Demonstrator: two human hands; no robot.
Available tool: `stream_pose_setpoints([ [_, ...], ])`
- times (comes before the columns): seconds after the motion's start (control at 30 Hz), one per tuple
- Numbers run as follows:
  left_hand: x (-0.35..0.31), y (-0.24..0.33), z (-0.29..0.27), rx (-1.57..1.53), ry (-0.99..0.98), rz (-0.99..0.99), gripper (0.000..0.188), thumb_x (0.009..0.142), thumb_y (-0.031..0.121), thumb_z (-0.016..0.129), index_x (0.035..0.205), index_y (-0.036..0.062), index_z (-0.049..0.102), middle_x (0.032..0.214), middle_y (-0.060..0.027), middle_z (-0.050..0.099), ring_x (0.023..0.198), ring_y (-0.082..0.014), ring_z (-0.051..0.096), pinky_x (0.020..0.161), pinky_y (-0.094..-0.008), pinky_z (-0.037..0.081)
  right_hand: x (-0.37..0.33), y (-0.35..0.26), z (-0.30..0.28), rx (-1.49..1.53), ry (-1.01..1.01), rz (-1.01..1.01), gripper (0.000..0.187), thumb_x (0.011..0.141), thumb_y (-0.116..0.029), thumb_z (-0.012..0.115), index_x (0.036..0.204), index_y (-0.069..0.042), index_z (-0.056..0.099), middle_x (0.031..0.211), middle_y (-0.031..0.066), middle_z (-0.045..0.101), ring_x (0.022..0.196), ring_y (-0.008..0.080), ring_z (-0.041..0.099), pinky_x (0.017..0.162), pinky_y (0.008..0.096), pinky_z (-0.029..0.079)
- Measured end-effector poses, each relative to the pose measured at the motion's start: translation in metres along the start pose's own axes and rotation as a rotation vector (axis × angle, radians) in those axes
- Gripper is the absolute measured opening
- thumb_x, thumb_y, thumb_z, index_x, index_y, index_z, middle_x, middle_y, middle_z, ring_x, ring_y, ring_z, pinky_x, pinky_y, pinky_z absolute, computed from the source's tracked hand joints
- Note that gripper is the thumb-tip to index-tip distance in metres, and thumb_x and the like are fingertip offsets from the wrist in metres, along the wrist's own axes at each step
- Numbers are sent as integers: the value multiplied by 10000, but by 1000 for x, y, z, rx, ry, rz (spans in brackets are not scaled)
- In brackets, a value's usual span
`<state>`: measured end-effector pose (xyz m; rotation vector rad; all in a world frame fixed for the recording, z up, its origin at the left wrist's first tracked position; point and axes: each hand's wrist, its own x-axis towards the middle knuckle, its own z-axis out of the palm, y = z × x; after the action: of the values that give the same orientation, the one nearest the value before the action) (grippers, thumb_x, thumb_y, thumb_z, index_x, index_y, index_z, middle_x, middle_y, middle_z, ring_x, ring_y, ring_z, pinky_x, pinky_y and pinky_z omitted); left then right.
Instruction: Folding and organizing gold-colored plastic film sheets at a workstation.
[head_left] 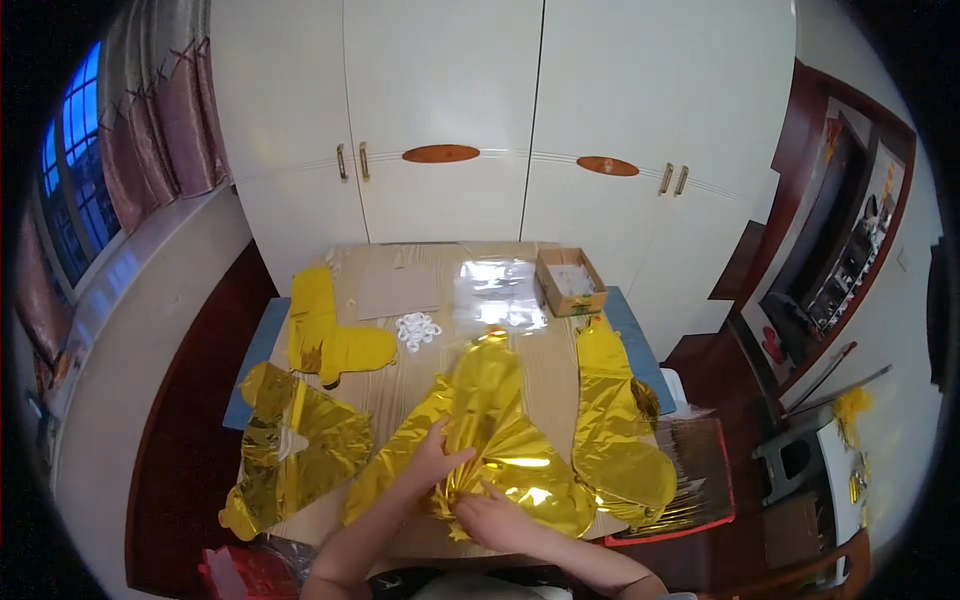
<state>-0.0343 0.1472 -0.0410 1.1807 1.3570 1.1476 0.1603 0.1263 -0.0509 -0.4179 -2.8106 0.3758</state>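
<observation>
A shiny gold foil balloon (490,385), flat and creased, spreads across the near middle of the table. My left hand (437,458) is closed round its gathered folds, thumb across the front. Just below and to the right, my right hand (492,517) grips the bunched lower part of the same balloon, its fingertips partly hidden. More flat gold foil pieces lie at both sides: an angular one (312,315) at the far left, a crumpled one (335,440) nearer on the left, and a long one (605,405) along the right edge.
Beyond my hands are white plastic rings (416,330), a grey-brown flat sheet (398,292), clear plastic bags (485,300) and a small cardboard box (592,300). White cabinets (640,90) stand behind the table. A red-edged container (722,475) sits off its right side, a red bag (248,573) at lower left.
</observation>
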Motion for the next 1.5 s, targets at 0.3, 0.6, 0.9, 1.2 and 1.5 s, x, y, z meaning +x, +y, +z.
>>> stream_pose_setpoints([
  [0.3, 1, -9, -20, 537, 129, 80, 835, 792, 130, 668, 1479, -12, 214, 1321, -300, 494, 1215, -420, 500, 997, -420, 421, 3, -1, -19, 282, 7, 128, 315, 905, -253, 570, 1134, -38, 548, 1083, 187, 615, 1010, 361, 600, 873, 461, 473],
  [0.6, -7, -28, -23, 712, 127, 194, 695, 793, 116, 640, 1417, -3, 359, 1320, -249, 512, 1235, -410, 465, 1027, -456, 375, 44, 142, -30, 102, 250, 256, 316, 935, -167, 492, 1220, -32, 509, 1215, 213, 574, 1181, 373, 525, 1022, 455, 407],
  [0.9, 19, -36, -35, 1043, 165, 324, 447, 866, 238, 592, 1302, 144, 568, 1487, -157, 373, 1401, -381, 270, 1078, -553, 283, 83, 209, 4, 24, 215, 317, 328, 961, -187, 452, 1262, -72, 514, 1337, 168, 529, 1295, 344, 444, 1121, 479, 282],
  [1.2, 23, -52, -34, 1190, 28, 409, 456, 934, 323, 506, 1371, 192, 491, 1442, -75, 461, 1378, -327, 354, 1068, -641, 266, 91, 209, -7, 97, 288, 301, 410, 930, -222, 492, 1310, -70, 511, 1263, 174, 581, 1161, 369, 529, 1022, 443, 377],
  [1.5, 9, -54, -36, 1334, 68, 530, 477, 890, 283, 528, 1364, 238, 504, 1403, -14, 505, 1317, -271, 423, 1019, -581, 331, 87, 186, -34, 196, 162, 279, 551, 864, -337, 612, 1318, -43, 509, 1258, 198, 578, 1146, 400, 526, 1007, 455, 394],
])
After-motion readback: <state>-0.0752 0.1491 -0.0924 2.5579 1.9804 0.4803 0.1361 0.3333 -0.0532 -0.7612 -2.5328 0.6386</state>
